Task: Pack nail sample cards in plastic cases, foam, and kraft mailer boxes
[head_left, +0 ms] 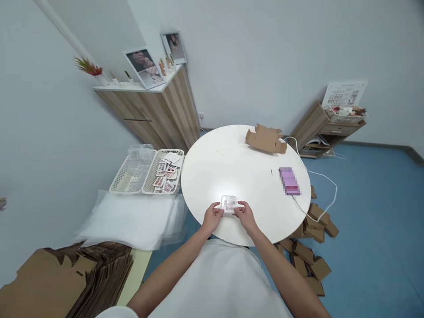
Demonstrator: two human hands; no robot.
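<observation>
Close to the near edge of a round white table (212,172), a small clear plastic case (229,203) with small pinkish and grey pieces inside is held level between both hands. My left hand (213,217) grips its left side, thumb and fingers closed at the corner. The right side is pinched by my right hand (245,216). Whether the case rests on the tabletop or is slightly raised, I cannot tell. Beyond the hands, an unfolded brown cardboard box (266,139) lies at the table's far right.
A phone (289,181) with a white cable (326,176) lies at the table's right. To the left stand a basket of printed packs (167,172) and a basket of clear plastic cases (132,172), with plastic sheets (132,218) and flat cardboard (49,282) nearer. Folded boxes (306,256) cover floor at right.
</observation>
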